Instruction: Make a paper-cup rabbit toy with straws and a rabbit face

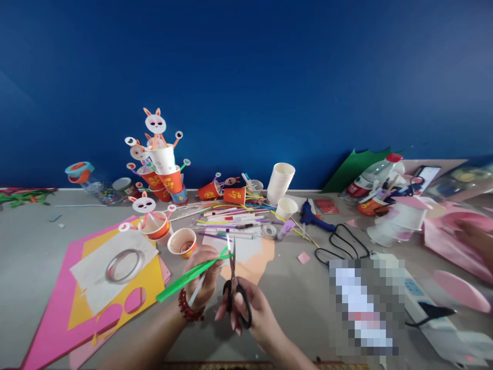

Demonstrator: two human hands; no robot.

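My left hand (204, 272) is closed around long, shiny green strips (181, 285) that look like straws, with a thin white stick (197, 289) also in its grip. A red beaded bracelet circles that wrist. Black-handled scissors (245, 308) are held in my right hand (258, 311), the blades pointing up and slightly apart. One green tip lies at the blades; whether it is between them or in front, I cannot tell. Just beyond my left hand stands a paper cup (182, 243), beside a cup (154, 226) topped with a rabbit face (144, 205).
Pink and yellow sheets (57, 308) with a tape ring (124, 265) lie left. Pens (231, 218), stacked white cups (280, 182) and a blue glue gun (314, 218) stretch behind. A power strip (416, 303) lies right; another person's hand (475, 241) touches pink material.
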